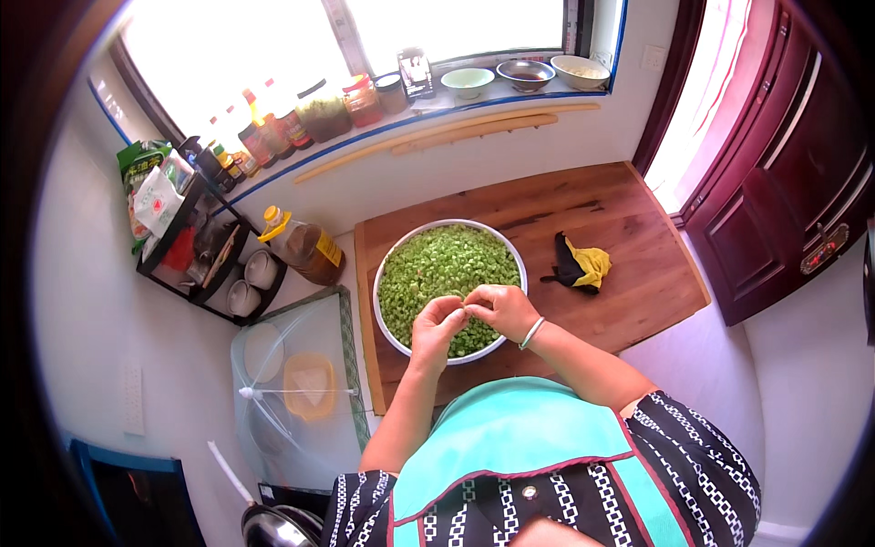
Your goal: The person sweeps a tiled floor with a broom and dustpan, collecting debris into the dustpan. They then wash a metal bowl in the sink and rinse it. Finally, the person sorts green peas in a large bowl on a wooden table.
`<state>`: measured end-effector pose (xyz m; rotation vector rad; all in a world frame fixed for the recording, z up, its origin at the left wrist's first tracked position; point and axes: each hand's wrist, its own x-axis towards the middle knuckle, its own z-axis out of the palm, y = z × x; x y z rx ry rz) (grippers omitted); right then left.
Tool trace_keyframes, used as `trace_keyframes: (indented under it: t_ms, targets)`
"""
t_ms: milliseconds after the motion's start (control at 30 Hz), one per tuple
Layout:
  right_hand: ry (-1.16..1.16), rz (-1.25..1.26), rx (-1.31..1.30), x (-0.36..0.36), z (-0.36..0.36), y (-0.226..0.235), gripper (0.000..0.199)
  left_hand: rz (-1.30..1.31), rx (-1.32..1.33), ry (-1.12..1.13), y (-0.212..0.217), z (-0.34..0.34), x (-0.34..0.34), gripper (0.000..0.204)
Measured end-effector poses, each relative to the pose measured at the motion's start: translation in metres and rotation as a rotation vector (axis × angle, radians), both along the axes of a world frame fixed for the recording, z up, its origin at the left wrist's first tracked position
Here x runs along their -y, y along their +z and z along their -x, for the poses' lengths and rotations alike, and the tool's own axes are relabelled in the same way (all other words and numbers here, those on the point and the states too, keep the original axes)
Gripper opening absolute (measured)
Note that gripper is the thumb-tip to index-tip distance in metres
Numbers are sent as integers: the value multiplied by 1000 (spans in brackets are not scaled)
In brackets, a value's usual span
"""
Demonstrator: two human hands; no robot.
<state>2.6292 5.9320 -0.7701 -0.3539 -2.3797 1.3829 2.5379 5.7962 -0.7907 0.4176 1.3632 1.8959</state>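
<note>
A wide white-rimmed basin (377,305) stands on the wooden table, filled nearly to its brim with chopped green vegetable pieces (447,264). Over the near half of the basin, my left hand (437,325) and my right hand (501,308) meet at the fingertips. Both hands are pinched closed together. Whatever lies between the fingertips is too small to make out. A pale bracelet circles my right wrist.
A black and yellow cloth (581,263) lies on the wooden table (638,228) right of the basin. To the left are an oil jug (305,248), a black rack (205,264) and a mesh food cover (292,383). Bowls (468,82) and jars (324,111) line the windowsill.
</note>
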Motion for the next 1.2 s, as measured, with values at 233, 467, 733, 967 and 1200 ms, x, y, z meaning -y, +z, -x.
trace_keyframes:
  t_ms: [233,467,733,967,1200]
  targets:
    - [31,-90,-4,3,-3,-3,18,27,-119,27,-2,-5,4,15]
    - [3,-125,23,15,1,-5,17,209,-535,79,-2,-6,13,14]
    - [-181,-346,-29,-9,12,-7,14,253,-642,289,-15,29,27,13]
    - [-208,-436,32,-14,58,-9,12,337,-669,334,-11,51,38,12]
    - [-238,-319,-11,-9,76,-23,13,364,-769,403,-31,80,50,12]
